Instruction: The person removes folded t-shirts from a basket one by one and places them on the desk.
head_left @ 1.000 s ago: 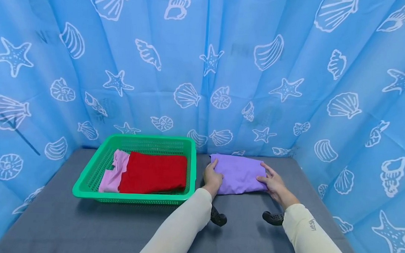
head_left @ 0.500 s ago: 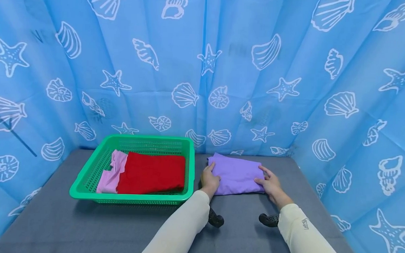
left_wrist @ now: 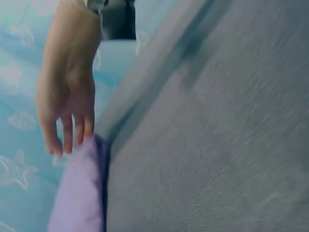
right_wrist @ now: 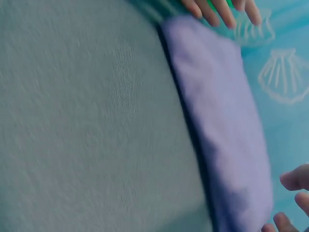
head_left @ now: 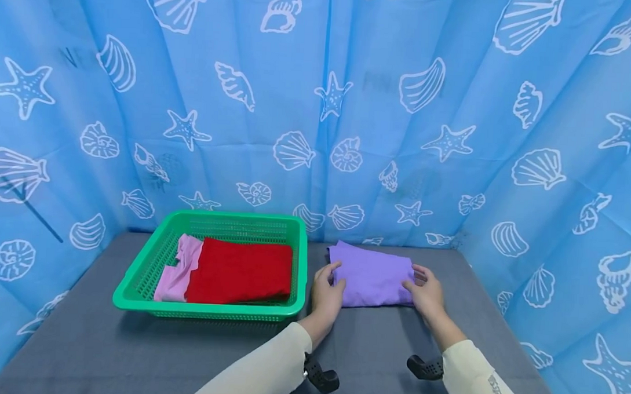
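A folded purple cloth [head_left: 372, 277] lies flat on the grey table, right of the basket. My left hand [head_left: 327, 290] is at its left edge, fingers relaxed and thumb spread. On the opposite edge my right hand [head_left: 428, 291] has its thumb by the near corner and its fingers loosely bent. The right wrist view shows the left fingers [right_wrist: 222, 9] beyond the cloth's far end and the right fingers [right_wrist: 301, 181] spread beside it, seemingly clear of the fabric. In the left wrist view, the right hand [left_wrist: 72, 101] hangs with straight fingers above a cloth corner [left_wrist: 79, 188].
A green plastic basket [head_left: 207, 307] stands to the left, close to my left hand. Inside lie a folded red cloth [head_left: 242, 270] and a pink cloth [head_left: 179, 270]. Behind the grey table [head_left: 132, 353] hangs a blue curtain [head_left: 298, 92] with shell prints.
Both hands have loosened from the purple cloth and drawn slightly back toward me, with the fingers opening. The cloth stays in about the same place. Basket and its contents have not moved.
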`<state>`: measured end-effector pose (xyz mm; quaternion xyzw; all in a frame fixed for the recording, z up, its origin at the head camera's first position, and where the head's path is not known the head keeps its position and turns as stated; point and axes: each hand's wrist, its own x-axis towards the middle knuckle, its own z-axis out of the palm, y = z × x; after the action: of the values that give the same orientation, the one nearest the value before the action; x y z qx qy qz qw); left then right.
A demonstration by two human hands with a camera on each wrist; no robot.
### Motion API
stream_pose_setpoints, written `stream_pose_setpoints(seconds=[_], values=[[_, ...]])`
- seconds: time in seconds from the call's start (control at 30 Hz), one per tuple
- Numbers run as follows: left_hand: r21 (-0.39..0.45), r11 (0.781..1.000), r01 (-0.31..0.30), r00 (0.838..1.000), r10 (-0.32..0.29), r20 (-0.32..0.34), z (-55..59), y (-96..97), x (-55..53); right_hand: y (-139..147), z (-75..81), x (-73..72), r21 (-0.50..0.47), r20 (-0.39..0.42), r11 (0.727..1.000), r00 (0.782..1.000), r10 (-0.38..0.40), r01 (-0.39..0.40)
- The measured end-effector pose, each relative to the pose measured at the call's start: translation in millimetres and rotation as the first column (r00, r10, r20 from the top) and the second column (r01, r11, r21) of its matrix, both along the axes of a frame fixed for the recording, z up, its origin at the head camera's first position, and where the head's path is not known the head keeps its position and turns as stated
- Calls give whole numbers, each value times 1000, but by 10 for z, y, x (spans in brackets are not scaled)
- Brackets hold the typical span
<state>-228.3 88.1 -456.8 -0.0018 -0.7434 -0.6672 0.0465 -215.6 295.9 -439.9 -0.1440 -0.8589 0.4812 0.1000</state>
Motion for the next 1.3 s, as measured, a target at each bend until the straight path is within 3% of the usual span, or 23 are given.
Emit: stream_pose_setpoints(seconds=[0.17, 0.27, 0.3, 0.4, 0.53, 0.7, 0.83, 1.0, 1.13, 1.3], values=[[103, 985, 138, 989, -132, -65, 153, -172, 217, -278, 146, 113, -29, -98, 999, 995, 37, -40], [147, 958, 247, 968, -235, -93, 282, -321, 330, -502, 266, 193, -104, -150, 987, 983, 107, -123], [146, 953, 266, 962, -253, -102, 298, -371, 335, -580, 313, 221, -127, -163, 979, 977, 135, -157], [156, 934, 321, 944, -303, -129, 500, -591, 381, -829, 463, 279, -191, -198, 948, 956, 215, -253], [127, 932, 339, 931, -314, -187, 778, -986, 338, -1166, 658, 306, -231, -227, 901, 921, 318, -368], [119, 953, 279, 944, -249, -219, 975, -1531, 149, -1519, 827, 269, -285, -236, 832, 877, 420, -475], [103, 973, 205, 967, -185, -177, 974, -1967, -100, -1737, 902, 201, -325, -247, 784, 848, 470, -529], [-3, 994, 110, 991, -110, -75, 870, -2450, -396, -1974, 967, 107, -344, -248, 741, 817, 520, -576], [-119, 991, 56, 998, -60, -30, 784, -2708, -510, -2139, 975, 21, -360, -178, 731, 811, 557, -580], [-186, 982, 45, 996, -31, 81, 681, -2870, -542, -2275, 888, -74, -466, -52, 706, 813, 579, -533]])
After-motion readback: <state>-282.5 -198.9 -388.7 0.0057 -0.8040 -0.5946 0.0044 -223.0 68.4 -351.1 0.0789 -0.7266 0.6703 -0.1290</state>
